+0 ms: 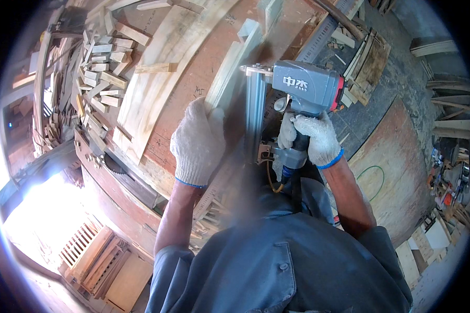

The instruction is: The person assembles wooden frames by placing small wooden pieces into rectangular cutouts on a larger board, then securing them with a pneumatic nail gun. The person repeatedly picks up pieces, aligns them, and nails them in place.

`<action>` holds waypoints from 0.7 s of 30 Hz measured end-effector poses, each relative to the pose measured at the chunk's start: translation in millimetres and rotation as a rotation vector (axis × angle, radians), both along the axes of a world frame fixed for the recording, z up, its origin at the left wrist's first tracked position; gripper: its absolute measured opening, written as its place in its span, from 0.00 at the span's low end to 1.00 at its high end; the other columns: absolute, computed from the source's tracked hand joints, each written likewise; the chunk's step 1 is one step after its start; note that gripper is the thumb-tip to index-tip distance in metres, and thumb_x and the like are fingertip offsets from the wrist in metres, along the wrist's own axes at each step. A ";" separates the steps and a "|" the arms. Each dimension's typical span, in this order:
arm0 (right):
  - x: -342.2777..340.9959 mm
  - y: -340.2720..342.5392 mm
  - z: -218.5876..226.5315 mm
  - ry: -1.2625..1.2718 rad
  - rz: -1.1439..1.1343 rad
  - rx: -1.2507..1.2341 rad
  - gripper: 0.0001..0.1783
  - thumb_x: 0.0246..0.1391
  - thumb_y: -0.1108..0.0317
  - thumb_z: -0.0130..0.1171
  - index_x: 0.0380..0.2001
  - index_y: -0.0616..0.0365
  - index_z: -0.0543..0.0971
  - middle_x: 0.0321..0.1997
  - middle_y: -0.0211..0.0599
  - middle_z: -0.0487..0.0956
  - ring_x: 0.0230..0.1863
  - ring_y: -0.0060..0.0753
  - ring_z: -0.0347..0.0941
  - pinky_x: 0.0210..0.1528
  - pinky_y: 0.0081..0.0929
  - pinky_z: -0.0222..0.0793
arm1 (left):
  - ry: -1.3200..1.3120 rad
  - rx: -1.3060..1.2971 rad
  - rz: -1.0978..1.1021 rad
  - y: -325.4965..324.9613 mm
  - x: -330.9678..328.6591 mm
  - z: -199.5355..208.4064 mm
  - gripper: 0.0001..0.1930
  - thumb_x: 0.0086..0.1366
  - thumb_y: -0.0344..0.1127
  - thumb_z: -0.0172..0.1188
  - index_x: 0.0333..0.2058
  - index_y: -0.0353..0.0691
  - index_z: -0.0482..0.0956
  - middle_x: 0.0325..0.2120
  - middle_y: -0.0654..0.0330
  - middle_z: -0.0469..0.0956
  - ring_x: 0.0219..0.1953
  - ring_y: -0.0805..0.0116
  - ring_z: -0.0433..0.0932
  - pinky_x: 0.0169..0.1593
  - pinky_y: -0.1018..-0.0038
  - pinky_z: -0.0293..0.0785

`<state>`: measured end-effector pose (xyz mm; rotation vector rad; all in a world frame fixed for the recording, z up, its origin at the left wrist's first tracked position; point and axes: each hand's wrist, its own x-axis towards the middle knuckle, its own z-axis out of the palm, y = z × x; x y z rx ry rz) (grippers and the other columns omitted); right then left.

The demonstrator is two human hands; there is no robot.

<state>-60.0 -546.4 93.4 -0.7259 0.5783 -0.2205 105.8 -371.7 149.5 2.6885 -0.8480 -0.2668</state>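
A grey pneumatic nail gun (300, 86) is gripped by its handle in my right hand (318, 138), which wears a white knit glove with a blue cuff. The gun's long silver magazine (254, 109) points toward me, and its nose stands beside a pale wooden strip (227, 73). Whether the nose touches the wood I cannot tell. My left hand (197, 140), gloved alike, is closed round the near end of that strip. A small block (249, 29) shows at the strip's far end. A yellowish air hose (270, 180) curves below the gun.
Many short wood blocks (109, 78) lie piled at the left of the reddish worktable (164, 148). A broad pale board (164, 57) lies there with a small stick (155, 68) across it. A toothed saw blade (109, 166) shows at the left edge. Scrap wood (368, 65) lies at right.
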 end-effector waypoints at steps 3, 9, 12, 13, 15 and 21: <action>-0.2 0.7 0.9 0.005 -0.004 -0.004 0.25 0.57 0.66 0.62 0.54 0.69 0.78 0.22 0.34 0.76 0.21 0.33 0.74 0.30 0.35 0.74 | -0.007 -0.002 -0.002 -1.6 -0.6 2.0 0.12 0.74 0.43 0.56 0.46 0.41 0.75 0.30 0.44 0.82 0.34 0.39 0.84 0.37 0.50 0.77; 0.9 2.0 2.3 0.012 -0.009 0.015 0.25 0.56 0.66 0.62 0.55 0.69 0.77 0.23 0.33 0.76 0.22 0.32 0.74 0.30 0.35 0.74 | 0.009 0.005 0.000 -1.9 0.7 3.3 0.12 0.75 0.44 0.56 0.43 0.42 0.74 0.29 0.44 0.81 0.33 0.38 0.83 0.37 0.49 0.76; 1.0 1.9 2.1 0.013 -0.006 0.005 0.25 0.56 0.67 0.62 0.55 0.68 0.77 0.23 0.33 0.76 0.22 0.32 0.74 0.30 0.35 0.74 | 0.017 0.016 0.008 -3.4 1.2 4.5 0.11 0.75 0.45 0.55 0.41 0.42 0.73 0.28 0.43 0.81 0.33 0.38 0.83 0.37 0.48 0.76; 2.1 2.4 2.9 0.008 -0.009 0.012 0.24 0.56 0.67 0.62 0.54 0.68 0.78 0.23 0.33 0.76 0.22 0.32 0.74 0.30 0.35 0.74 | 0.023 0.020 0.008 -3.5 1.9 4.7 0.11 0.75 0.45 0.55 0.41 0.42 0.73 0.28 0.43 0.81 0.33 0.38 0.83 0.37 0.48 0.76; 3.0 2.7 2.9 -0.001 -0.012 0.017 0.24 0.56 0.67 0.62 0.54 0.68 0.78 0.23 0.33 0.76 0.22 0.32 0.74 0.30 0.35 0.74 | 0.028 0.025 0.006 -3.5 3.4 4.4 0.12 0.75 0.45 0.55 0.41 0.42 0.73 0.28 0.43 0.81 0.33 0.37 0.83 0.37 0.48 0.75; 4.9 3.1 3.6 0.013 0.000 0.021 0.24 0.57 0.67 0.60 0.54 0.69 0.77 0.23 0.34 0.76 0.22 0.33 0.74 0.30 0.36 0.75 | 0.023 0.028 -0.023 -1.8 7.2 3.5 0.11 0.74 0.44 0.57 0.40 0.42 0.73 0.26 0.44 0.81 0.32 0.37 0.82 0.35 0.47 0.75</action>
